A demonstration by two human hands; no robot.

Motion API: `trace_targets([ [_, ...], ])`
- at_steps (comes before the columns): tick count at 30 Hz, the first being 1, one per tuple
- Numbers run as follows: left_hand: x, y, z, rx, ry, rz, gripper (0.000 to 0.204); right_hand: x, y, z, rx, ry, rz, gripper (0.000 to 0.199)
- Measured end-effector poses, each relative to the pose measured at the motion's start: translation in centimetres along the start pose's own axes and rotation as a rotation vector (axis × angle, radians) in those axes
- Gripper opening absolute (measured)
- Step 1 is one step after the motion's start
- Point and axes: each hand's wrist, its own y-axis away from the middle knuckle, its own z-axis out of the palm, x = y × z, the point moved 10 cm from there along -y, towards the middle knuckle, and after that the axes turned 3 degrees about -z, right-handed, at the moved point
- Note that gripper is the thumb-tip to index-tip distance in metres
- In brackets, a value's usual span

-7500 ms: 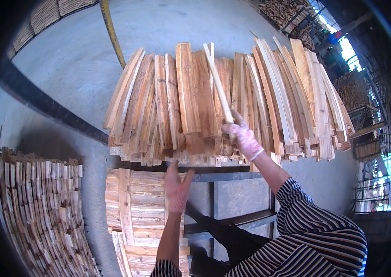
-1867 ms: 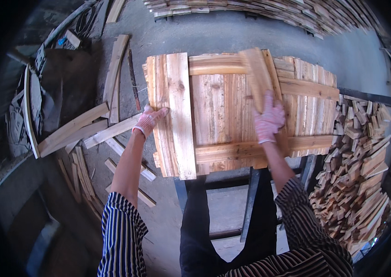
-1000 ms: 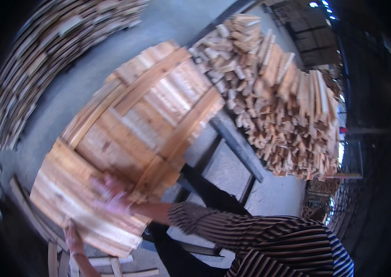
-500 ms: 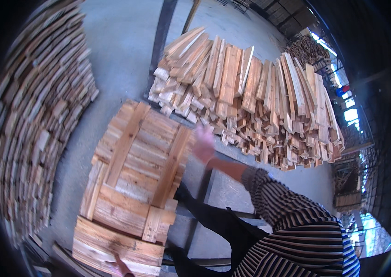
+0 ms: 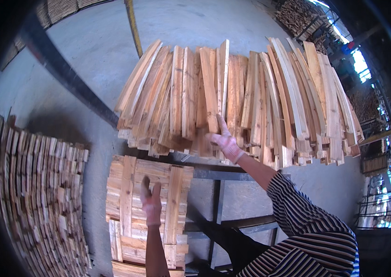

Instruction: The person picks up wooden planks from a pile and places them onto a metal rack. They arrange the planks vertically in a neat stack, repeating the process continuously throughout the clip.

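My right hand (image 5: pixel 228 145), in a pale pinkish glove, grips the near end of a wooden slat (image 5: pixel 208 90). That slat leans up out of a wide pile of slats (image 5: pixel 262 101). One finger stretches up along the slat's end; the other fingers are partly hidden. My left hand (image 5: pixel 151 203), gloved too, hovers over a stack of boards (image 5: pixel 151 173) with its fingers apart and nothing in it. Two lengthwise slats, the left slat (image 5: pixel 127 191) and the right slat (image 5: pixel 173 203), lie across the boards' top.
A dark metal frame (image 5: pixel 218 198) stands between the stack and my legs. Far left rises a tall pile of short boards (image 5: pixel 47 184). A dark post (image 5: pixel 66 69) slants behind the stack, and a yellowish pole (image 5: pixel 133 27) stands beyond. More timber (image 5: pixel 299 18) is piled at the back right.
My view has turned toward the slat pile. The right hand has gone from the stack's edge to a slat and grips it. My left hand has moved forward over the boards.
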Motion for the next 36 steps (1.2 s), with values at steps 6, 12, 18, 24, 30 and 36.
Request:
trace_targets([
  [6, 14.3, -12.4, 16.7, -0.142, 0.087, 0.258, 0.063, -2.1, -2.7, 0.4, 0.030, 0.149, -0.362, 0.104],
  [12, 17.1, -16.5, 22.2, 0.156, -0.552, 0.302, 0.096, -0.2, -5.7, 6.2, 0.335, 0.350, -0.079, 0.100],
  [18, 14.1, -19.2, 21.4, -0.112, -0.714, 0.001, 0.102, 2.5, -3.9, 8.2, 0.122, -0.144, 0.106, 0.090],
  [24, 8.5, -12.3, 17.6, -0.572, -0.210, -0.318, 0.052, 2.7, 6.0, 10.3, -0.381, -0.241, -0.071, 0.069],
  [30, 4.5, 3.5, 11.8, -0.750, 0.160, -0.492, 0.049, 9.7, 7.2, 4.6, -0.217, -0.528, 0.343, 0.056],
  [36, 7.3, 3.7, 7.0, -0.514, 0.201, -0.397, 0.049, 2.3, 11.9, 13.0, -0.592, -0.178, 0.066, 0.061],
])
